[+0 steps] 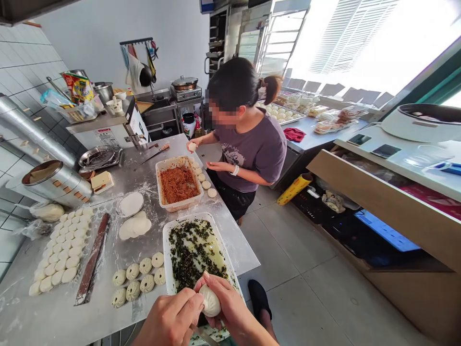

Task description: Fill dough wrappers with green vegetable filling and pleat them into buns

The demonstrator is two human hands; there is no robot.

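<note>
At the bottom middle, my right hand [232,307] cups a pale, pleated bun [210,301]. The fingers of my left hand [173,315] are pinched together against the bun's left side. A thin metal tool [206,335] shows below the two hands; whether a hand grips it, I cannot tell. Under and beyond my hands is a white tub [213,222] of chopped dark green filling [189,245]. Two rows of pleated buns [147,282] stand on the metal table to the left of that tub.
Flattened wrappers [135,227], a dish of flour [130,204], a brown wooden strip [94,257] and many dough pieces [65,245] lie leftward. A tub of reddish filling [180,185] stands farther off. Across the corner, a co-worker [248,134] holds a small dough piece [192,146].
</note>
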